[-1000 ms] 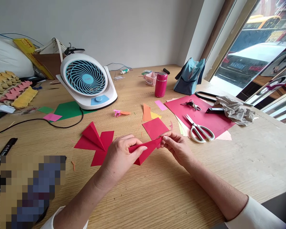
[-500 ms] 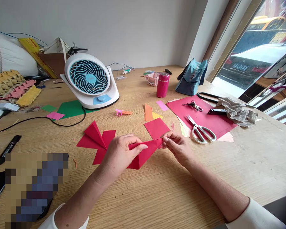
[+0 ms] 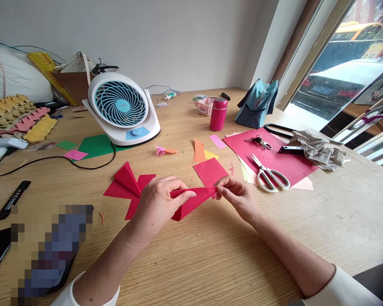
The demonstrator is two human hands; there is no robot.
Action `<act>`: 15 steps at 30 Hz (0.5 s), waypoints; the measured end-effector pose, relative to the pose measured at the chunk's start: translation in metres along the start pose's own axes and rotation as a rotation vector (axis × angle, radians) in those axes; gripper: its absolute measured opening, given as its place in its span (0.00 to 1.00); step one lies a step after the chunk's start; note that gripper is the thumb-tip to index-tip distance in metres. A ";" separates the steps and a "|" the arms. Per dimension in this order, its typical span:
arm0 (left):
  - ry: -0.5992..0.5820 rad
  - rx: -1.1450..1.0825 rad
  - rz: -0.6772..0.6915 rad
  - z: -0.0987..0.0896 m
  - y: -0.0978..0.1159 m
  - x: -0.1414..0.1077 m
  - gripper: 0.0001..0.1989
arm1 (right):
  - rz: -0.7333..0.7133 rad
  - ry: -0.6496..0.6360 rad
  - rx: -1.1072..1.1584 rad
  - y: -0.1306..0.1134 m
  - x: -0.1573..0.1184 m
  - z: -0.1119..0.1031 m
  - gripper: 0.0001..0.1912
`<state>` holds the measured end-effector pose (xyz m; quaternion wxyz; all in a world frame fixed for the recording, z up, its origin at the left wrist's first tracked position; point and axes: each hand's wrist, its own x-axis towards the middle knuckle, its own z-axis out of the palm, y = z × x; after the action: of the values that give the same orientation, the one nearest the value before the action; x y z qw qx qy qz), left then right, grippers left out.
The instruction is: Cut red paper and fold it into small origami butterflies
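A folded piece of red paper [image 3: 196, 202] is held between both hands above the table. My left hand [image 3: 162, 199] pinches its left part between thumb and fingers, hiding some of it. At its pointed right end, my right hand [image 3: 236, 193] grips the tip with thumb and forefinger. Behind my left hand lie folded red paper pieces [image 3: 123, 185], spread out like a fan and partly covered by the hand. A red paper square [image 3: 210, 170] lies flat just beyond the held paper.
White-handled scissors [image 3: 272, 176] rest on a large red sheet [image 3: 242, 146] at the right. Farther back stand a fan [image 3: 121, 106], a pink flask [image 3: 218, 114] and a blue bag [image 3: 257, 104]. A black marker [image 3: 13, 199] and a pixelated object [image 3: 54, 255] lie at the left.
The lower edge of the held red paper has risen slightly and its fold looks narrower. Both hands keep their hold, with the left shifted very slightly left.
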<state>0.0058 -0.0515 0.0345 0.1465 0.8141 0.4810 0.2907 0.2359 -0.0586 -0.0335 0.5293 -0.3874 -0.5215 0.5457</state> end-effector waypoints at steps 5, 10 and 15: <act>-0.013 0.017 0.025 -0.001 0.000 0.000 0.10 | -0.001 -0.016 -0.028 0.000 0.000 -0.001 0.15; -0.027 0.019 0.052 -0.001 -0.001 0.001 0.10 | 0.009 -0.056 -0.032 -0.001 0.000 -0.002 0.15; -0.040 0.029 0.090 -0.001 -0.001 0.001 0.09 | 0.021 -0.074 -0.079 0.000 0.000 -0.002 0.14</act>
<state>0.0052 -0.0498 0.0352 0.1310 0.8426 0.4450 0.2737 0.2379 -0.0585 -0.0338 0.4882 -0.3928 -0.5578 0.5443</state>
